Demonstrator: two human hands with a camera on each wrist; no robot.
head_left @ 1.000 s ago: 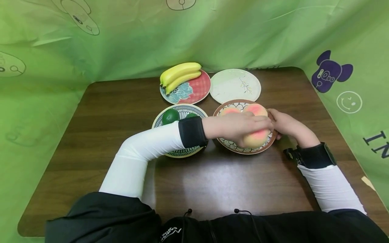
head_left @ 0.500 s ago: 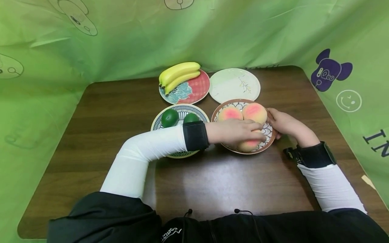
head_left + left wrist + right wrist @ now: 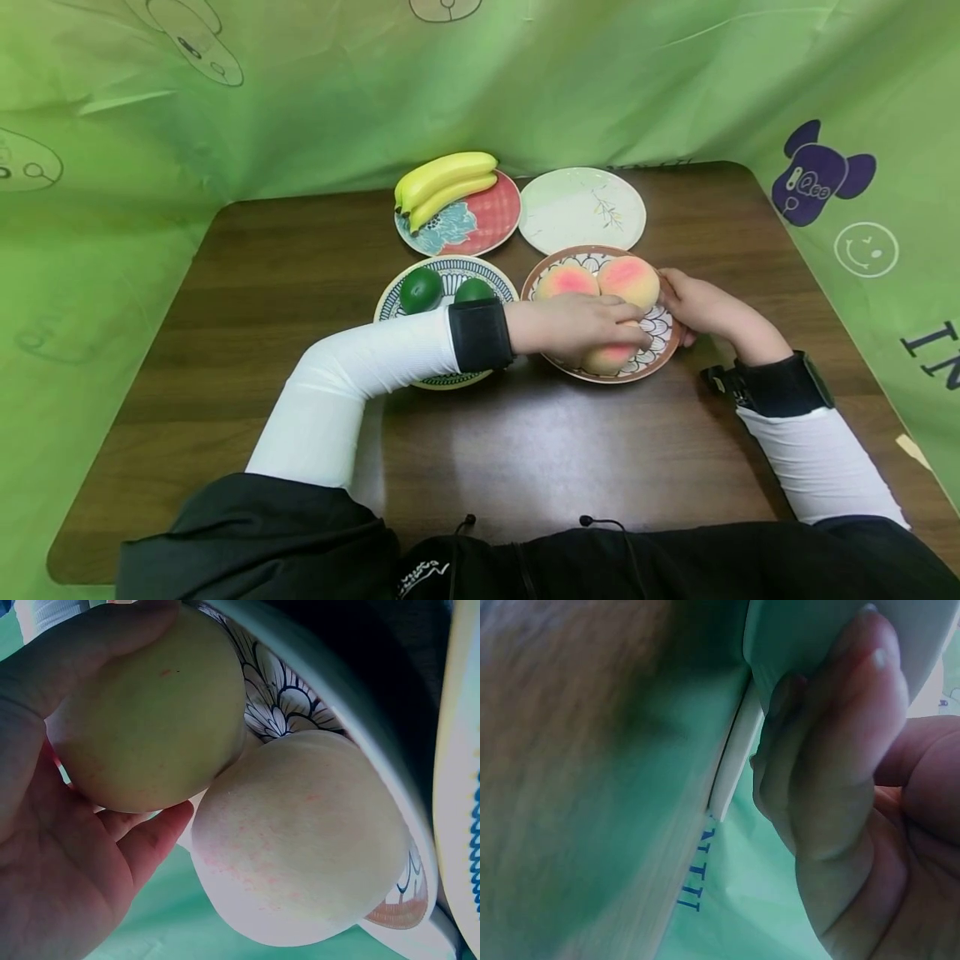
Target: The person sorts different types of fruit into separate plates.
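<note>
Left hand (image 3: 577, 323) gripping near peach (image 3: 609, 358), fingers curled over it, on brown-rimmed plate (image 3: 670, 337). Right hand (image 3: 701, 306) pinching that plate's right rim, steadying it. Two more peaches (image 3: 598, 282) sitting at plate's far side. Limes (image 3: 421, 289) on adjacent plate, bananas (image 3: 442, 177) behind.

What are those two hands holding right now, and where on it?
The left hand holds the near peach over its top; the right hand holds the right rim of the peach plate.
</note>
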